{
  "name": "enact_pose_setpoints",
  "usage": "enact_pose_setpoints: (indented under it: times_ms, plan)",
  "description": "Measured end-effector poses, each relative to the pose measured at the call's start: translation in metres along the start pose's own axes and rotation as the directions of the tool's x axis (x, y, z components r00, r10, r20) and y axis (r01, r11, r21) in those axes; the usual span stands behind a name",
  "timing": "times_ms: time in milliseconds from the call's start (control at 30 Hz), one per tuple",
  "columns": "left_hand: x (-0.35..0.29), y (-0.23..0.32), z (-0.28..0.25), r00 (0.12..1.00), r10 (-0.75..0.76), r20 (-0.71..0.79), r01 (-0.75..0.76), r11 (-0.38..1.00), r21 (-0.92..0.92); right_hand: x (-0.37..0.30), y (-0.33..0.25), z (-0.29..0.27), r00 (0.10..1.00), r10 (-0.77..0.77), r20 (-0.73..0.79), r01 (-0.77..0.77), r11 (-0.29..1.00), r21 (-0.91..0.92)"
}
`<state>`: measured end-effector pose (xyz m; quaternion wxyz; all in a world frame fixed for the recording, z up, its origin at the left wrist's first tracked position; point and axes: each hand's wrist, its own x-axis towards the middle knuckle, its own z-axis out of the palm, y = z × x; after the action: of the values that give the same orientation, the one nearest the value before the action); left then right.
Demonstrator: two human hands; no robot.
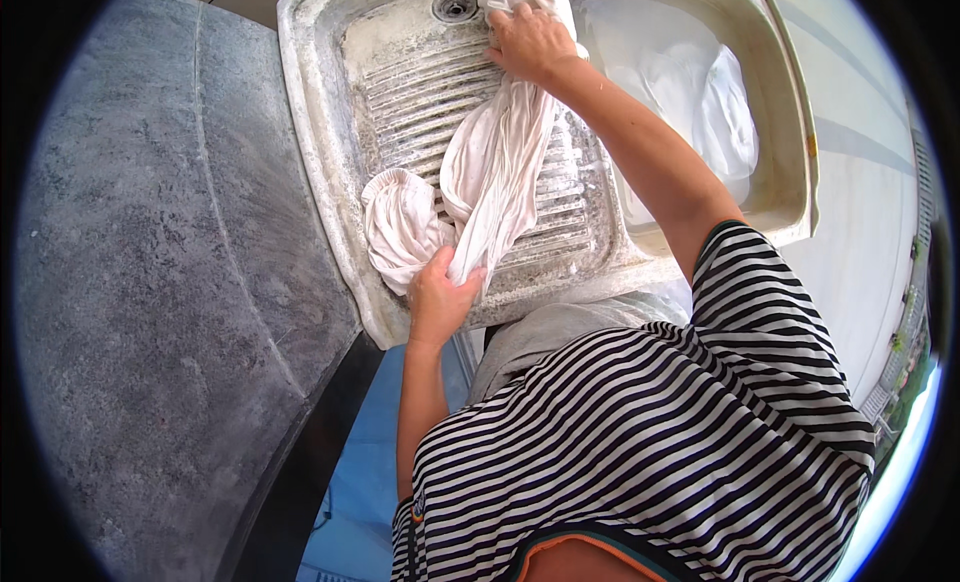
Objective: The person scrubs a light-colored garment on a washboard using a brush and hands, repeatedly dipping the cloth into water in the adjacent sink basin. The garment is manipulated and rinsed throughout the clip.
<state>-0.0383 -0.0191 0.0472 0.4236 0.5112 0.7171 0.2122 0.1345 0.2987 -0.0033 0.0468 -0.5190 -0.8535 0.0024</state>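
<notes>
A long white cloth (500, 177), gathered into folds, stretches across the ribbed washboard (420, 97) of a laundry sink. My left hand (440, 297) is closed around its near part, by the sink's front edge. A bunched loop of the same cloth lies just left of that hand. Farther up, my right hand (535, 44) grips the far end of the cloth, beside the drain; its fingertips are partly hidden in the folds. What kind of garment or linen it is cannot be made out.
To the right of the washboard, a basin (800, 172) holds water with white fabric (725, 117) in it. The round drain (455, 6) sits at the far end of the washboard. A grey stone-like countertop (150, 232) adjoins the sink's left side.
</notes>
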Motion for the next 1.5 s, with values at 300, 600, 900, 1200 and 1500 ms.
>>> enact_pose_setpoints:
  times_ms: [300, 600, 900, 1200, 1500]
  plan:
    - [0.007, -0.027, 0.002, 0.993, -0.101, 0.054, 0.114, 0.833, -0.542, -0.089, -0.073, -0.016, 0.99, -0.14, 0.018, 0.126, 0.931, 0.342]
    - [-0.008, 0.052, -0.066, 0.935, -0.065, -0.349, -0.255, 0.563, -0.787, 0.0, -0.009, 0.009, 0.981, 0.142, 0.133, -0.178, 0.933, 0.312]
    - [-0.024, 0.045, -0.086, 0.836, -0.484, -0.26, -0.057, 0.394, -0.917, 0.055, 0.089, -0.048, 0.937, 0.212, 0.278, -0.256, -0.124, 0.959]
    - [-0.008, -0.008, 0.001, 0.965, -0.22, -0.143, 0.079, 0.764, -0.64, -0.1, -0.027, -0.072, 0.975, -0.214, 0.063, 0.137, 0.798, 0.586]
    - [-0.003, 0.002, -0.058, 0.819, -0.22, -0.53, -0.154, 0.805, -0.573, -0.094, 0.009, -0.063, 0.968, -0.237, 0.081, 0.178, 0.877, 0.446]
